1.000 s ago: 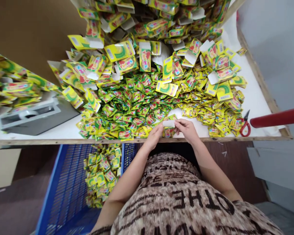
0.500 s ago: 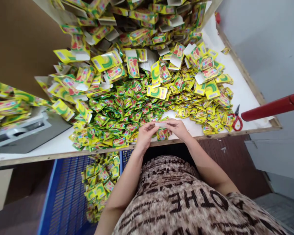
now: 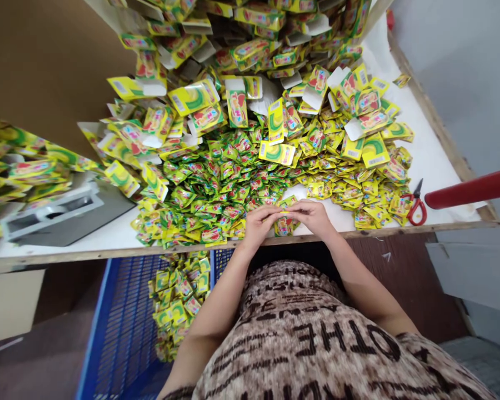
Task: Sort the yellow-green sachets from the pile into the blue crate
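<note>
At far left a grey wedge-shaped device (image 3: 100, 214) stands on the white surface (image 3: 341, 215); right of it, below, a blue crate (image 3: 116, 311) holds filled packs. Green sachets (image 3: 229, 178) heap up next. The left grip (image 3: 257, 226) is pinched together at the left of a small carton's upper edge. That carton (image 3: 285, 225) sits between both grips, its printed face hanging below the fingertips, near the front edge. The right grip (image 3: 316, 218) pinches the upper edge's right part. Yellow sachets (image 3: 352, 189) and red-handled scissors (image 3: 417, 214) lie farther right.
</note>
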### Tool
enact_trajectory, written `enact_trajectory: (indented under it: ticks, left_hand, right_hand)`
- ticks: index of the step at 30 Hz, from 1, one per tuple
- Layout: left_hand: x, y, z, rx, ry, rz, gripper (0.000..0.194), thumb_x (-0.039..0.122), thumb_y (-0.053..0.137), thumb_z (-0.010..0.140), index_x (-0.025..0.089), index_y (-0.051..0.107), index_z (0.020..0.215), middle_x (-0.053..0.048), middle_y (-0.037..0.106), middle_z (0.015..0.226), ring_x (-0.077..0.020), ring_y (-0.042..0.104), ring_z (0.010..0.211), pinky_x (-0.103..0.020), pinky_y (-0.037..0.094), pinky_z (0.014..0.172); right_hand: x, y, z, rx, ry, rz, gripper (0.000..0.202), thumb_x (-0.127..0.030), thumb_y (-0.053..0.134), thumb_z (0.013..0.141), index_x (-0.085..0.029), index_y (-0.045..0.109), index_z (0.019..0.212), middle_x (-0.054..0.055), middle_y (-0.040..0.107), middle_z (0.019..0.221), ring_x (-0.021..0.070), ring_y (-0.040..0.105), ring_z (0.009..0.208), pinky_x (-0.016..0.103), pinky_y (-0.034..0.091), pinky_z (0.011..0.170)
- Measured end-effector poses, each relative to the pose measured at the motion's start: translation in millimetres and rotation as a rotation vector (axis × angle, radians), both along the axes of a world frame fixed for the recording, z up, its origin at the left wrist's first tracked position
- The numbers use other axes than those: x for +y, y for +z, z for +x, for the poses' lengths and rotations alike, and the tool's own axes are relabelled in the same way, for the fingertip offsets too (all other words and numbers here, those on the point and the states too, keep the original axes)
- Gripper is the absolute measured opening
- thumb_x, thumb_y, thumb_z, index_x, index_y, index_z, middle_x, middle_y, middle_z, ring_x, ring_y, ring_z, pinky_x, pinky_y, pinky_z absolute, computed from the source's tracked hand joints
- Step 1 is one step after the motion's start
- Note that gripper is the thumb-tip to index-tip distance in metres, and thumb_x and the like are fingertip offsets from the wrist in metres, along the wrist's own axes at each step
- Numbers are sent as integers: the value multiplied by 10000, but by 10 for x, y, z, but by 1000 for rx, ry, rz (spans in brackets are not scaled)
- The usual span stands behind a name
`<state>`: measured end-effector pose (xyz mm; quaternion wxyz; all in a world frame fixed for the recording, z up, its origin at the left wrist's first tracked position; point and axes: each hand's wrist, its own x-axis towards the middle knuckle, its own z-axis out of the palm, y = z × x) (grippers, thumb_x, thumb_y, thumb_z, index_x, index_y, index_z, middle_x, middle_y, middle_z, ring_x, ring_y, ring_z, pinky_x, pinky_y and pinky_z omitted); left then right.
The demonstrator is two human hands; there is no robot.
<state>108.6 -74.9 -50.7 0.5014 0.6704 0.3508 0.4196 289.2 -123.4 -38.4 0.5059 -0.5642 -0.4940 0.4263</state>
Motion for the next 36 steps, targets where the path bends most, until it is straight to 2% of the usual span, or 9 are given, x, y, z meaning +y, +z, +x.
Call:
enact_trajectory:
  ticks: [9, 14, 17, 19, 21, 26, 30, 33, 36]
  left_hand:
    - [-195, -153, -14, -24, -128, 200, 162, 208, 701, 819, 203, 736, 978, -83, 744, 979, -179, 691, 938, -339, 551, 860]
    - [-241, -20, -154, -68, 166, -1, 143, 275, 722, 798, 205, 730, 922, -52, 737, 912, -168, 686, 847, -301, 548, 795]
    - [-248, 123, -828, -105, 369, -240, 250, 348, 732, 770, 211, 699, 976, -38, 716, 965, -152, 665, 801, -267, 538, 734]
    - [-311, 124, -1500, 69, 267, -431, 317, 378, 784, 686, 187, 702, 926, -41, 715, 920, -166, 657, 767, -263, 528, 704]
    - [-448, 9, -2193, 408, 152, -622, 410, 411, 801, 628, 168, 705, 943, -50, 716, 848, -212, 662, 772, -292, 525, 694]
    - [-864, -390, -3153, 933, 545, -885, 516, 474, 825, 451, 158, 670, 828, -64, 689, 650, -362, 698, 836, -398, 545, 683]
    - [-807, -132, -2814, 581, 363, -864, 599, 583, 804, 517, 195, 679, 956, -71, 760, 870, -294, 718, 849, -371, 576, 715]
    - [-494, 283, -2168, 471, 155, -677, 542, 547, 782, 628, 193, 697, 1030, -77, 760, 937, -260, 714, 830, -356, 577, 740]
    - [-92, 517, -1409, 388, -84, -391, 354, 467, 702, 767, 191, 726, 988, -78, 753, 921, -233, 699, 837, -351, 561, 802]
  right_hand:
    - [-391, -70, -53, -422, 45, 281, 213, -280, 592, 910, -277, 723, 1077, 80, 616, 1129, 191, 615, 1023, 371, 533, 897]
    - [-407, -175, 270, -402, -240, 78, 197, -277, 570, 902, -223, 720, 1018, 46, 649, 911, 168, 636, 768, 332, 547, 709]
    - [-343, -224, 304, -517, -213, 9, 136, -267, 603, 870, -201, 708, 923, 42, 645, 850, 180, 623, 755, 329, 533, 704]
    - [-297, -217, 174, -671, -93, -7, 171, -292, 612, 866, -198, 687, 988, 71, 643, 934, 213, 611, 855, 356, 530, 773]
    - [-252, -187, -17, -872, -19, -44, 279, -321, 637, 847, -174, 647, 1083, 117, 625, 1029, 265, 573, 969, 395, 514, 833]
    - [-189, -142, -159, -1084, 43, -149, 185, -206, 547, 860, -127, 627, 1007, 148, 636, 949, 269, 565, 930, 394, 484, 857]
    - [-97, -180, 247, -637, -81, -126, 125, -287, 543, 860, -181, 600, 828, 46, 616, 786, 186, 576, 716, 338, 523, 699]
    - [67, -222, 529, -230, -394, -102, 281, -437, 659, 754, -197, 565, 868, -16, 548, 721, 168, 567, 634, 329, 534, 573]
    - [221, -281, 616, -241, -652, -136, 428, -413, 727, 670, -178, 570, 992, -30, 521, 689, 190, 570, 639, 361, 534, 600]
